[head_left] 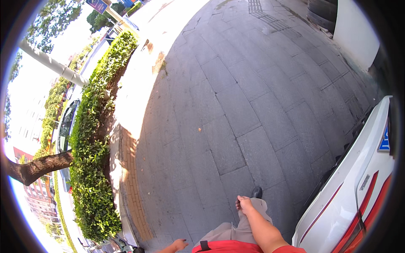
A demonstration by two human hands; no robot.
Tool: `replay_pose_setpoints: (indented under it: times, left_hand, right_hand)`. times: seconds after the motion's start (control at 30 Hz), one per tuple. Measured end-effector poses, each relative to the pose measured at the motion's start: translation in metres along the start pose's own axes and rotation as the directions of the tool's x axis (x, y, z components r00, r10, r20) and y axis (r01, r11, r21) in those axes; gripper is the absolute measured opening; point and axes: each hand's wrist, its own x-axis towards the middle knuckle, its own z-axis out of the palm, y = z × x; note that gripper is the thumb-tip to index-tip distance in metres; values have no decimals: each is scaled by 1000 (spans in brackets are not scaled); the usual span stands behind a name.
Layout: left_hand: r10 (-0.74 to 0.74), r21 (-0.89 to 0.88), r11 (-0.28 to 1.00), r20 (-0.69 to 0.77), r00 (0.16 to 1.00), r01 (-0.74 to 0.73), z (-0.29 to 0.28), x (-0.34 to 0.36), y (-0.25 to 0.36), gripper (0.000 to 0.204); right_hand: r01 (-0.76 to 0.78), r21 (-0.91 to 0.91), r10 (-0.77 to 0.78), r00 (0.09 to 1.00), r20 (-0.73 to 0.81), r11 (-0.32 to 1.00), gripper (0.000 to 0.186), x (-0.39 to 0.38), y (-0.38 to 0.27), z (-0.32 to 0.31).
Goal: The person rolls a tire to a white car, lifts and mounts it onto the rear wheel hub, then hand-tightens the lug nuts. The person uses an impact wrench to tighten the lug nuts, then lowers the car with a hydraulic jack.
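My right hand [243,203] hangs in front of my grey trousers [225,232], over the paving. Its fingers are curled closed, and what lies inside them, if anything, is hidden. Low in the view, my left hand [180,244] is held out beside my left hip. Its fingers look partly stretched and a little apart, with nothing seen in them. Neither hand touches any object around me. A dark shoe [257,192] shows just beyond my right hand, and the hem of a red top [228,246] lies between my arms.
Grey stone paving [219,126] stretches ahead. Close on the right stands a white car [337,202] with red lights. A hedge [90,177] behind a brick edging [131,185] lines the left, with a tree trunk [44,166]. Stacked tyres [322,14] stand far right beside a white wall [354,36].
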Motion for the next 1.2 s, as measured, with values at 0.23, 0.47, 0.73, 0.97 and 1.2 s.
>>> replay_pose_setpoints:
  times: [0.23, 0.47, 0.73, 0.97, 1.2]
  left_hand:
    - [-56, 73, 997, 261, 964, 38, -387, 157, 142, 65]
    - [-78, 274, 962, 311, 947, -11, -906, 355, 304, 65]
    - [-12, 99, 995, -57, 998, 17, -1586, 620, 607, 66]
    - [160, -52, 986, 60, 985, -157, -1832, 781, 804, 67]
    - [67, -296, 955, 222, 973, 2, -2091, 820, 876, 68]
  right_hand:
    - [97, -21, -99, 973, -210, 995, 21, 143, -449, 88]
    - [-2, -247, -136, 832, -538, 969, 21, 323, -762, 107]
    - [-389, -455, 0, 760, -650, 801, 30, 476, -1135, 148]
    - [-75, -613, -426, 654, -625, 786, 26, 630, -1800, 313]
    - [435, -740, -761, 630, -156, 512, 23, 748, -2442, 691]
